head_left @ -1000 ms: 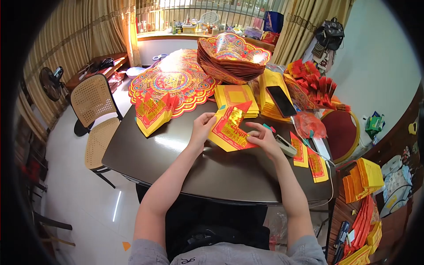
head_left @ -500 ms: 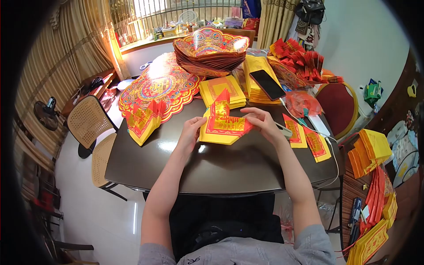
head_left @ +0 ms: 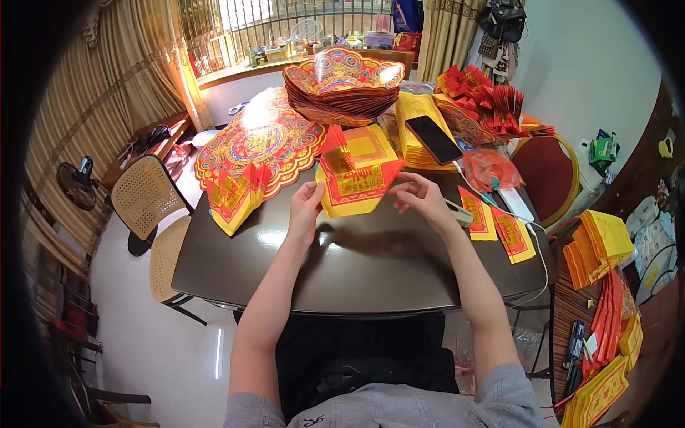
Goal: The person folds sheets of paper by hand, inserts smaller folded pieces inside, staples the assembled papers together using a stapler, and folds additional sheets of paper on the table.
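Observation:
My left hand [head_left: 305, 207] pinches the left edge of a folded yellow and red joss paper [head_left: 357, 196] with gold print, held up above the table. One red and gold flap of it stands up at the top left. Just off its right edge is my right hand [head_left: 421, 198], the fingers loosely bent and apart, with nothing visible in them. Behind the held sheet lies a stack of yellow joss paper [head_left: 378, 143]. Left of my left hand sits a bundle of folded joss papers [head_left: 237, 200]. Two folded pieces [head_left: 510, 232] lie right of my right hand.
A stack of patterned paper bowls [head_left: 342, 93] stands at the back, beside flat scalloped sheets [head_left: 260, 143]. A phone [head_left: 434, 139] rests on yellow paper. A white cable [head_left: 544, 264] runs over the table's right edge. Chairs [head_left: 146, 192] stand at the left.
My right hand has let go of the joss paper's right side and drawn slightly away. The paper has shifted up a little in my left hand, and its upright flap leans further left.

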`<state>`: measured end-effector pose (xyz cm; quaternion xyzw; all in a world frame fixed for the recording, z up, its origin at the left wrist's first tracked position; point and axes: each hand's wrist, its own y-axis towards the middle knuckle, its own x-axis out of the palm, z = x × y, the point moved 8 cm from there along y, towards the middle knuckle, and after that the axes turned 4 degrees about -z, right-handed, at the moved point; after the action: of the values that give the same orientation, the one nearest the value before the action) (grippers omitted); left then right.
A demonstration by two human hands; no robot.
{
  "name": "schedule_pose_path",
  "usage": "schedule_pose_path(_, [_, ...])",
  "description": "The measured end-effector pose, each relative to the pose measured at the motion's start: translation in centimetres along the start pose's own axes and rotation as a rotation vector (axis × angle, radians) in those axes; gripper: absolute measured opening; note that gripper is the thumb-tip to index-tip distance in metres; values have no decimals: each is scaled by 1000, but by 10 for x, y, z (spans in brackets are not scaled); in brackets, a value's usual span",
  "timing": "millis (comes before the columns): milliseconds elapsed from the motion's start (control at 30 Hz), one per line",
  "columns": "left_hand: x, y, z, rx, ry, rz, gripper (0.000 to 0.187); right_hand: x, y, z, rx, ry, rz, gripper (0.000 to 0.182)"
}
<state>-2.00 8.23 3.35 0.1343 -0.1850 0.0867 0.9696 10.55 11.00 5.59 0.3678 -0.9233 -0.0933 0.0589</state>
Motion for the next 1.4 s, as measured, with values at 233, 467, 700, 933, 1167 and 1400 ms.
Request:
schedule_pose_path(233, [1, -2, 9, 125, 61, -10, 10, -6, -1, -3, -69, 94, 104, 27])
schedule_pose_path(467, [4, -3, 10, 86, 51, -8, 10, -12, -1, -3, -61, 15, 138, 27])
schedule_pose_path(700, [0, 1, 12, 182, 121, 14, 9, -15, 0, 3, -25, -30, 153, 29])
schedule_pose_path(933, [2, 2, -12, -138, -97, -19, 15, -8, 2, 4, -56, 31, 68, 42])
schedule_pose_path(1167, [5, -5, -23, -306, -138, -7, 20, 3, -2, -16, -342, -247, 103, 51])
schedule_pose_path(1400, [7, -8, -13, -242, -57, 8, 22, -8, -3, -15, -250, -218, 197, 43])
